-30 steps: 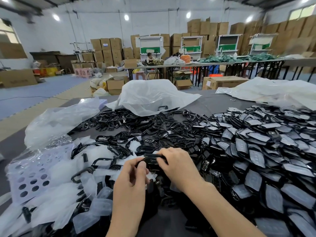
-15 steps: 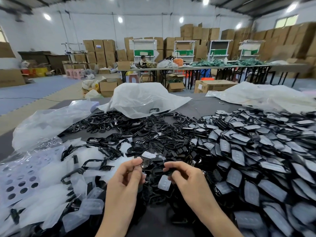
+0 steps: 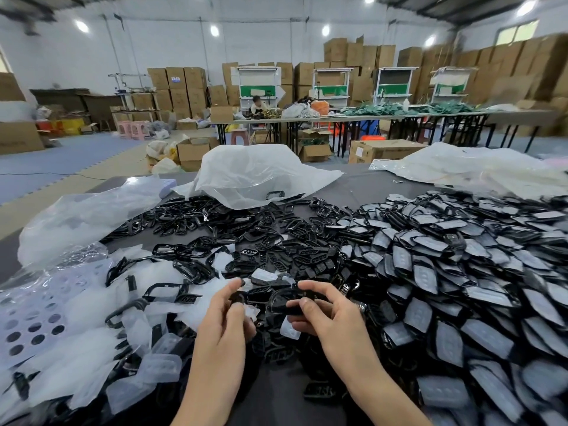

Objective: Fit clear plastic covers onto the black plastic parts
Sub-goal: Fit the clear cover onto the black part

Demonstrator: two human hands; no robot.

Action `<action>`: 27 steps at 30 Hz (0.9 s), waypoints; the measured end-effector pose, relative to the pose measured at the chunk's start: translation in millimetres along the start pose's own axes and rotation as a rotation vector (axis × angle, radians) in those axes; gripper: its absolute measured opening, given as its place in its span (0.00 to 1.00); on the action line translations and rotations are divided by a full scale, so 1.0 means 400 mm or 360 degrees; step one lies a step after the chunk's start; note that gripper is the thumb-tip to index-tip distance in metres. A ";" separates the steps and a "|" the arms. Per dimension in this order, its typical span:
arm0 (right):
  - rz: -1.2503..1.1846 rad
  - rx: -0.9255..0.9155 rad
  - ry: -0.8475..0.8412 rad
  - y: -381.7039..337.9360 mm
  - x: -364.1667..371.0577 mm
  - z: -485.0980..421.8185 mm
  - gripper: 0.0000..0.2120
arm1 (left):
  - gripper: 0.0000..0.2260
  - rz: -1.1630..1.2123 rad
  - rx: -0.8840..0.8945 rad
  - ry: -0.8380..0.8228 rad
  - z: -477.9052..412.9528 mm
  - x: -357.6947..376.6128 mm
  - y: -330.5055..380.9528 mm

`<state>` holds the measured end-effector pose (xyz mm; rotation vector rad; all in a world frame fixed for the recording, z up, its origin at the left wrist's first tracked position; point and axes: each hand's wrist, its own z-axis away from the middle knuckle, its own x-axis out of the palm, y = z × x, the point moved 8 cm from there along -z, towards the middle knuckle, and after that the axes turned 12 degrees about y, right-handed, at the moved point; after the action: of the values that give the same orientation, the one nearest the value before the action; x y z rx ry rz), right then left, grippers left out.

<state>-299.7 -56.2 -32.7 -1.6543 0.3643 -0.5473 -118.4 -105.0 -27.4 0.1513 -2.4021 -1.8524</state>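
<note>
Black part, newly lifted, pinched by right hand; smaller piece by left hand.

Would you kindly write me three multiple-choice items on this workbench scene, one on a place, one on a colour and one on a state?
1. Where does the heap of black plastic parts already fitted with clear covers lie from the right hand?
A. to its right
B. to its left
C. under a white bag

2. What colour are the panels inside the white shelving racks by the far wall?
A. red
B. green
C. blue

3. What is the right hand doing?
A. lying flat on the table
B. pinching a black plastic frame
C. holding nothing, fingers straight

Answers: 1 A, the covered heap spreads off to that hand's right. 2 B, each rack shows a green panel. 3 B, the frame sits pinched in that hand.
</note>
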 end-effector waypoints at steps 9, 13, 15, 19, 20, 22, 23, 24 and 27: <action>-0.0131 0.0044 -0.0010 0.004 0.013 0.009 0.07 | 0.02 0.0154 -0.0059 -0.0019 0.003 0.005 0.018; -0.0278 0.0108 -0.0101 0.009 0.041 0.025 0.06 | 0.05 0.0362 -0.0236 -0.0063 0.014 0.023 0.002; -0.0354 0.0146 -0.0134 0.010 0.048 0.031 0.06 | 0.08 0.0396 -0.0246 -0.0039 0.014 0.022 -0.003; -0.0452 0.0186 -0.0161 0.003 0.048 0.031 0.05 | 0.07 0.0189 -0.0033 -0.0087 0.013 0.025 0.019; -0.0453 0.0181 -0.0171 0.000 0.047 0.031 0.06 | 0.08 0.0150 -0.0025 -0.0132 0.014 0.029 0.021; -0.0447 0.0161 -0.0199 -0.005 0.044 0.031 0.06 | 0.09 0.0083 -0.0029 -0.0199 0.015 0.031 0.023; -0.0432 0.0146 -0.0220 -0.008 0.044 0.032 0.06 | 0.09 0.0008 0.0024 -0.0196 0.014 0.026 0.026; -0.0393 0.0118 -0.0243 -0.011 0.045 0.034 0.07 | 0.10 -0.0105 0.0124 -0.0179 0.014 0.021 0.035; -0.0082 -0.0026 -0.0272 -0.017 0.050 0.039 0.10 | 0.12 -0.0398 0.0377 -0.0133 0.026 0.018 0.068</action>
<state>-275.1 -52.9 -24.6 -1.7162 0.2018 -0.4385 -127.2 -89.3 -3.6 0.4190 -2.7675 -1.6864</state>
